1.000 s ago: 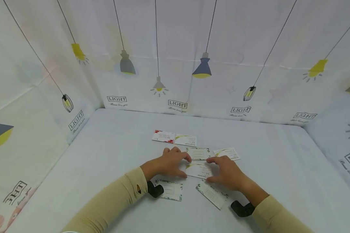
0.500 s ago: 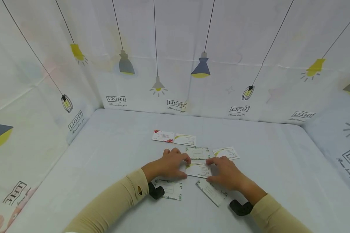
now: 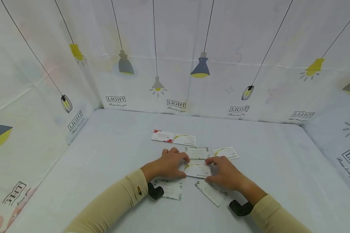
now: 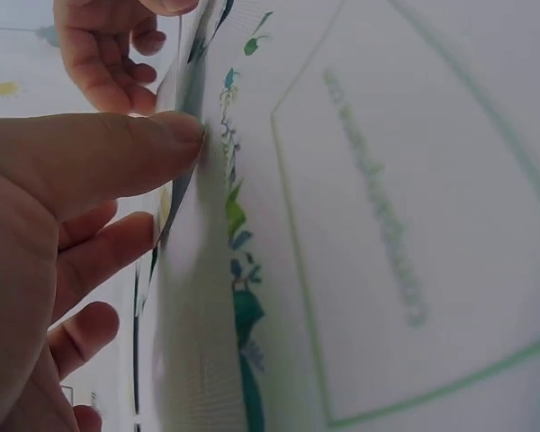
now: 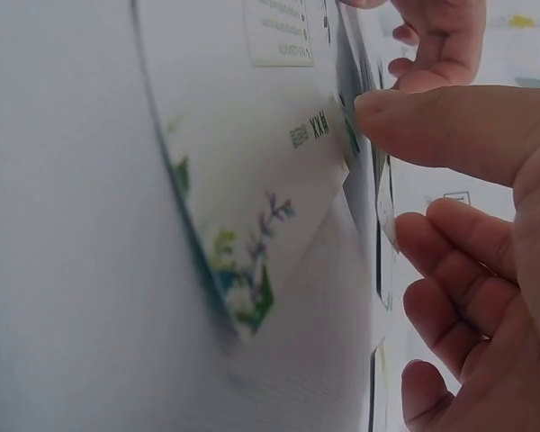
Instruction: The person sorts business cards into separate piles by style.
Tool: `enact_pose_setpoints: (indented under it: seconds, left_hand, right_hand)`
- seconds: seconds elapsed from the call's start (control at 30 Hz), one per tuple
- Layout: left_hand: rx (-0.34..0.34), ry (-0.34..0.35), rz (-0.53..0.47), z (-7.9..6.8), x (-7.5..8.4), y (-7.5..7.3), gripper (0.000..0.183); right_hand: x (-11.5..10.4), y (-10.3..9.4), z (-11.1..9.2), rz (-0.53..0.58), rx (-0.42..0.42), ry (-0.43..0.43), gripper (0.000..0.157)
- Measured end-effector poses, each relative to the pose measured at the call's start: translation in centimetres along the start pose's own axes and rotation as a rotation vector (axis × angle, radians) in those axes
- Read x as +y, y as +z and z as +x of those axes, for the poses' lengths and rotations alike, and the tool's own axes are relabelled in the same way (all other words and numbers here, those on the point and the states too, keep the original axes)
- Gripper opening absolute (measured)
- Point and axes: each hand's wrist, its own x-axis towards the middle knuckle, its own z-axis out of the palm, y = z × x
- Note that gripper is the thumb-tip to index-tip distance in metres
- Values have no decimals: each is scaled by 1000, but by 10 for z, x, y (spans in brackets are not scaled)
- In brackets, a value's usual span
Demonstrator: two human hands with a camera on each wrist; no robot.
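Observation:
A white business card with a gold curve [image 3: 197, 170] lies mid-table between both hands. My left hand [image 3: 169, 164] holds its left end, index finger at the upper corner and thumb at the lower one. Its right end is held the same way by my right hand [image 3: 226, 173]. Just beyond lies a leaf-bordered card [image 3: 197, 153]. Nearer me are two more leaf-bordered cards, one at left [image 3: 172, 190] and one slanted at right [image 3: 212, 193]. In the left wrist view the thumb [image 4: 166, 144] overlaps the held card's edge, seen nearly edge-on; the right thumb [image 5: 409, 126] appears likewise in the right wrist view.
Toward the back, a red-flowered card [image 3: 163, 136] sits beside a gold-curved card [image 3: 185, 139]. Another gold-curved card [image 3: 228, 153] lies tilted past the right hand. A white cloth covers the table [image 3: 128, 132], with lamp-printed curtains [image 3: 175, 42] around it.
Both hands and the card between them have edged very slightly left. Their hold looks the same, and the other cards have stayed in place.

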Motion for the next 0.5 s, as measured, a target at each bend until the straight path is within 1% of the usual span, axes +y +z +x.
enact_pose_setpoints:
  seconds: [0.1, 0.2, 0.27, 0.37, 0.5]
  left_hand:
    - [0, -32, -33, 1, -2, 0, 44]
    - [19, -52, -71, 3, -6, -3, 43]
    - [44, -50, -86, 4, -9, -6, 42]
    - [84, -28, -118, 6, -13, -11, 41]
    - [123, -18, -159, 9, -21, -17, 41]
  right_hand:
    - [0, 0, 0, 10, 7, 5, 59]
    - [-2, 0, 0, -4, 28, 9, 59]
    - [-3, -1, 1, -23, 51, 9, 59]
    - [-5, -3, 4, -43, 91, -3, 57]
    - [-6, -5, 12, -41, 144, -18, 54]
